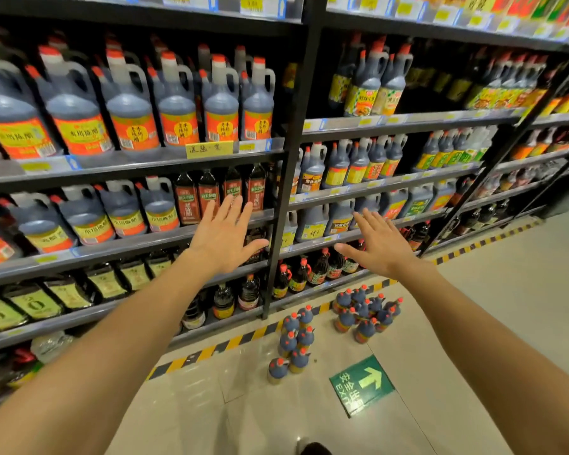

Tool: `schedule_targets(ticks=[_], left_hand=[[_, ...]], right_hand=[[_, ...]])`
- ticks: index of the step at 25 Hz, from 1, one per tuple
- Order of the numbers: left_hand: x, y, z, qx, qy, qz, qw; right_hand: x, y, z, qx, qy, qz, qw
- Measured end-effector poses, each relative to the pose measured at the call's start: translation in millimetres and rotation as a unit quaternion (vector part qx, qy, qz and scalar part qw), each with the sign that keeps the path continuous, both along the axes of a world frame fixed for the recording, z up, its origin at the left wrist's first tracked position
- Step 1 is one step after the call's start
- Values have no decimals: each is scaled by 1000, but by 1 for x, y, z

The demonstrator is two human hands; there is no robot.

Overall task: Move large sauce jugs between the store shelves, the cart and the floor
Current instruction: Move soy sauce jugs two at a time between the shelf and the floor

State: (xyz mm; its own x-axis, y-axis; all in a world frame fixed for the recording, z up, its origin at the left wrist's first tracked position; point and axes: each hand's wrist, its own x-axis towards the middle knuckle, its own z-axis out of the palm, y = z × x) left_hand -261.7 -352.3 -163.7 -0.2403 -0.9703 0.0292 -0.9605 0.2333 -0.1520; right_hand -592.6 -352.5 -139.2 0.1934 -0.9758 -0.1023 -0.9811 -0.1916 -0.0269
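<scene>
Two bare arms stretched out toward the store shelves [191, 159]. Left hand [222, 239] flat and open, fingers [234, 208] spread apart, holding nothing. Right hand [380, 246] the same way, fingers [367, 221] spread apart, holding nothing. Both hands up in the air in front of the shelves, touching no jug.

Shelves packed full, running from near left to far right. On the upper left shelf, a row of big dark sauce jugs [178, 106] with red caps, loop handles and orange labels. Just under that row, a yellow tag [209, 149] with handwriting on the shelf edge. One shelf lower, smaller jugs [124, 208] of the same kind, and right beside them tall dark bottles [209, 195] with red and green labels. Far right shelves full of more dark bottles [368, 87] with yellow labels.

Down on the floor [490, 307], two bunches of jugs standing upright near the bottom shelf. Nearer bunch [294, 341] in a line, red caps on top. Farther bunch [365, 315] packed close together, just to the right. Yellow and black striped tape [230, 343] along the foot of the shelves. Green exit sign [362, 384] with an arrow stuck on the floor, near the jugs. No cart to be seen.
</scene>
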Motion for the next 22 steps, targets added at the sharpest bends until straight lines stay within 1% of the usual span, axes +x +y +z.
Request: schedule_targets(ticks=[6,12,16,19,22], left_hand=[[-34,-15,-34,39,-10,62,997],[-108,-24,-84,102,10,136,985],[-136,-23,-121,138,27,139,980],[-141,-27,-170,143,23,160,977],[-143,-29,-245,160,46,165,972]], right_hand=[[-34,-43,-41,31,-2,67,997],[-79,-103,-95,93,-3,176,980],[-97,-133,-136,122,-22,210,970],[-103,-149,-192,136,-45,213,966],[-103,-152,-271,151,-66,219,962]])
